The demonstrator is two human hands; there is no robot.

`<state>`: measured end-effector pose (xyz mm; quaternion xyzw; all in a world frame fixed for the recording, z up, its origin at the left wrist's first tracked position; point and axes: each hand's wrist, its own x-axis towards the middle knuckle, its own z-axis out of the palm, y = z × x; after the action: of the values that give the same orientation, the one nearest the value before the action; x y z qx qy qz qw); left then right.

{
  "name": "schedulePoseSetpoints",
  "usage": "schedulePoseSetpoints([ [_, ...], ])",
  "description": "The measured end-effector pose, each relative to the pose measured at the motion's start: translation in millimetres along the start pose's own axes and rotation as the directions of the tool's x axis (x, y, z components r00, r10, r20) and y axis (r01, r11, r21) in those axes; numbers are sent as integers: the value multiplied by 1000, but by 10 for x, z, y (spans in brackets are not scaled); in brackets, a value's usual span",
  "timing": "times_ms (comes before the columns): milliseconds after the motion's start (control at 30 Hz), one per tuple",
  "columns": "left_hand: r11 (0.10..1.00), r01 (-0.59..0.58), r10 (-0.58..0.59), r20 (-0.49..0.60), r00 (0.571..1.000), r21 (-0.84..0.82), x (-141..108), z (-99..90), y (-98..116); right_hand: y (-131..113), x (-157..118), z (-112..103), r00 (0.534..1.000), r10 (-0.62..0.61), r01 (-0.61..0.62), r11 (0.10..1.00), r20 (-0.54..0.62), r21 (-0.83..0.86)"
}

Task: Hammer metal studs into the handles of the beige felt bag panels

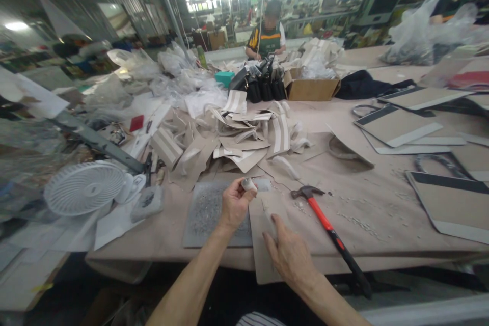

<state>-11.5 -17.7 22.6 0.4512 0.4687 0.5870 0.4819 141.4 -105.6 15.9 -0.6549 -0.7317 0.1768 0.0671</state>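
Note:
My left hand [236,206] grips a small whitish cylindrical object [249,185] between thumb and fingers, above the right part of a grey, scuffed board [206,214]. Below and to the right of it lies a long beige panel [262,254], which overlaps the board's right side and reaches past the table's front edge. My right hand [290,254] rests on this panel with its fingers spread, the fingertips near a pale strip on its surface. A hammer [324,219] with a red and black handle lies to the right, its head pointing away from me.
Beige pieces [244,142] are heaped behind the board. A white fan [86,188] stands at left. Flat panels [451,204] lie at right, near scattered small metal bits [362,224]. Farther back are a cardboard box [313,87], black bags [263,84] and a seated person [267,35].

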Motion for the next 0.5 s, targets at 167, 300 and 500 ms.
schedulePoseSetpoints([
  [167,995,83,-89,110,990,56,-39,79,-457,-152,-164,175,990,80,-87,995,113,56],
  [300,992,109,-116,136,984,63,-45,78,-609,-99,-168,162,997,46,-54,990,59,134],
  [500,991,117,-127,164,978,71,-52,65,-629,527,68,-77,946,59,-74,997,-319,-33],
])
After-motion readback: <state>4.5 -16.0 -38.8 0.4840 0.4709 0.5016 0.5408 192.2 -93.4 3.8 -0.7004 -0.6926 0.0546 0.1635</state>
